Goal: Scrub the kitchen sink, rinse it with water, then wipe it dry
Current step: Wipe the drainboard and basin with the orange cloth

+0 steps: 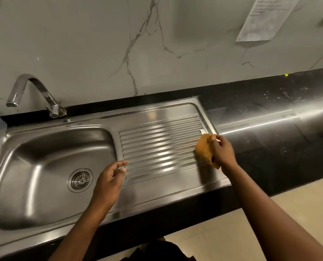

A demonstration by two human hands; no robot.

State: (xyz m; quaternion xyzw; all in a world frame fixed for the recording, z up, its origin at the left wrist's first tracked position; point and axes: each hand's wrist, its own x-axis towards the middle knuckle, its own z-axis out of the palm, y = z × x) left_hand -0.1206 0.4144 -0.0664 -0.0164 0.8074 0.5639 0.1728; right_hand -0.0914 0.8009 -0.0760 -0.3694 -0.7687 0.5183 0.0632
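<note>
A stainless steel sink (44, 147) with a round drain (80, 180) fills the left half of the view, and its ribbed drainboard (160, 144) runs to the right. My right hand (222, 151) grips an orange-brown cloth (204, 147) and holds it against the drainboard's right end. My left hand (109, 179) hovers over the basin's right rim, fingers loosely curled, holding nothing. A curved chrome tap (30, 91) stands behind the basin; no water runs from it.
A black countertop (281, 129) with white specks extends right of the sink. A marbled grey wall (119, 44) rises behind, with a paper sheet (264, 17) stuck at the upper right. Beige floor (232, 232) lies below the counter's front edge.
</note>
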